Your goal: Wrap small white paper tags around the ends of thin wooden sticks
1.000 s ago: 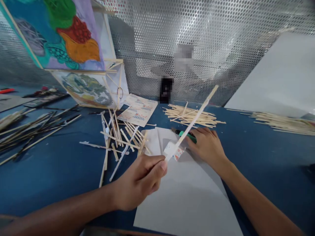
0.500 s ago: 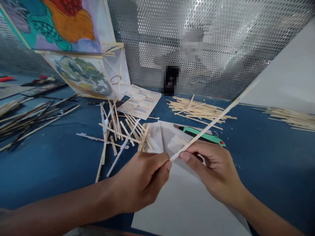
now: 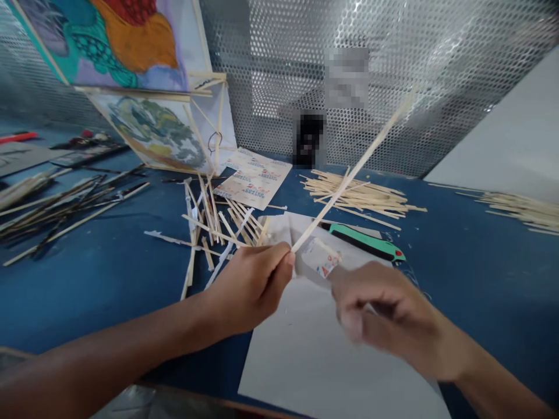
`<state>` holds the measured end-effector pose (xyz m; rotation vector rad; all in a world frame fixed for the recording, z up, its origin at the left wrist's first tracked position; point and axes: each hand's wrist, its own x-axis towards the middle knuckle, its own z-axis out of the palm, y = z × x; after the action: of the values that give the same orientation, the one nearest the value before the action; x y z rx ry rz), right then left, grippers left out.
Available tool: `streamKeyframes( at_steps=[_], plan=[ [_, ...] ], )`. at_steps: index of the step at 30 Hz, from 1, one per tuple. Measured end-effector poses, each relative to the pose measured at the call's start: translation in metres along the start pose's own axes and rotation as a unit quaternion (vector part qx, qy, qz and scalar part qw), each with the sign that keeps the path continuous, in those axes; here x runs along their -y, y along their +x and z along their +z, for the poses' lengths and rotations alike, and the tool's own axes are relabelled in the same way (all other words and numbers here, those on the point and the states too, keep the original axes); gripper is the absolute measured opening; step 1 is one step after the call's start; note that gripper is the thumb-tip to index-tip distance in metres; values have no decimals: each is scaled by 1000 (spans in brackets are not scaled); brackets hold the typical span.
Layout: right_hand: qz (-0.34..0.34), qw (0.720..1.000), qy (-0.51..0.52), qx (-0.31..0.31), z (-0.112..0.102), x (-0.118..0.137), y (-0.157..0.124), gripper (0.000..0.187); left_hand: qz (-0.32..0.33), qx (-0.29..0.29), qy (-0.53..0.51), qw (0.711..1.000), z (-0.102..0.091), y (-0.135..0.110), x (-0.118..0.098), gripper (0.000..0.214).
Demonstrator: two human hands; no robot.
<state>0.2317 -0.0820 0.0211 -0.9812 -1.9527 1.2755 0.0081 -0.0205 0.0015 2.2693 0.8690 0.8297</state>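
My left hand (image 3: 251, 285) pinches the near end of a long thin wooden stick (image 3: 351, 171) that slants up and to the right over the blue table. My right hand (image 3: 384, 317) is smeared by motion just right of it, over the white paper sheet (image 3: 323, 355); its fingers look curled and apart from the stick. A small printed paper scrap (image 3: 321, 262) lies on the sheet between the hands. A green-handled utility knife (image 3: 364, 241) rests just beyond them.
Loose sticks are heaped at centre-left (image 3: 213, 224), in a pile behind the knife (image 3: 362, 195), at far left (image 3: 61, 203) and far right (image 3: 519, 206). Painted kites (image 3: 144, 70) lean at the back left against a perforated metal screen (image 3: 393, 58). A printed sheet (image 3: 255, 180) lies nearby.
My right hand let go of the stick and pulled back toward me, now blurred. The stick's far end swung upward and left in my left hand. The paper scrap shows again.
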Motion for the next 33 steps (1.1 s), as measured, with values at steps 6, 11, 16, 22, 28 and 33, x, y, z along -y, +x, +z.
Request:
streamKeyframes(
  at_steps=[6, 11, 16, 22, 28, 33],
  plan=[
    [4, 985, -77, 152, 30, 6, -2, 60, 3, 68, -86, 994, -5, -1, -6, 33],
    [3, 988, -126, -91, 11, -9, 11, 30, 28, 83, -91, 992, -6, -4, -5, 33],
    [-89, 943, 38, -319, -16, -13, 11, 29, 50, 102, -96, 989, 0, -7, -4, 33],
    [-90, 927, 113, -345, -3, 1, 5, 21, 82, 116, -102, 985, -3, -6, -9, 35],
    [-14, 965, 79, -251, 14, 10, 10, 31, 22, 179, -153, 972, -8, -10, -20, 33],
    [-29, 943, 16, -332, 3, 6, 5, 31, 94, 88, -43, 991, -1, -15, -16, 23]
  ],
)
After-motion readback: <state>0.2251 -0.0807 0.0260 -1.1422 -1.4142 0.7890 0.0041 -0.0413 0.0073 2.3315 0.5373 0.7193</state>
